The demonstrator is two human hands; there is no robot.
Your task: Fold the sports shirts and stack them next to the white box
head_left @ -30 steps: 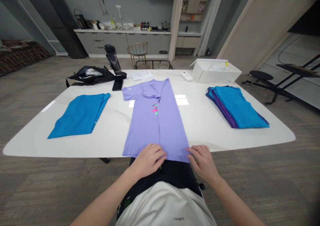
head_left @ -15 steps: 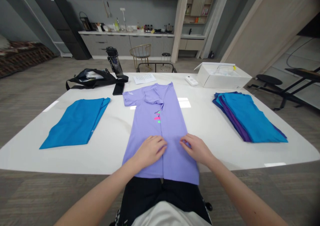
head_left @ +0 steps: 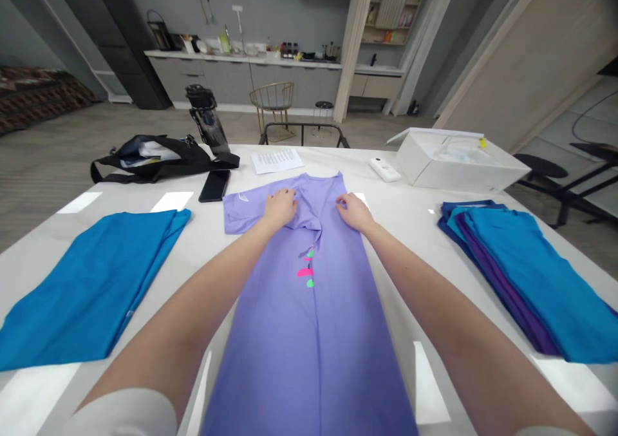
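Note:
A lavender T-shirt lies lengthwise before me, one side folded inward and a printed pink and green design partly showing along the fold. Its left sleeve sticks out, while folded cloth bunches near the collar. At the upper left of the shirt, my left hand has its bent fingers closed on the fabric by the shoulder. My right hand pinches the shirt's upper right edge with curled fingers. The fingertips of both hands are partly hidden against the cloth.
A folded blue garment lies left on the white table; a stack of blue and purple garments sits right. Farther back are a black bag, phone, bottle, paper, white device and white box.
Both hands have moved forward from the shirt's lower half to its shoulder area. My view has come closer to the table, and the shirt's lower end now runs out of frame.

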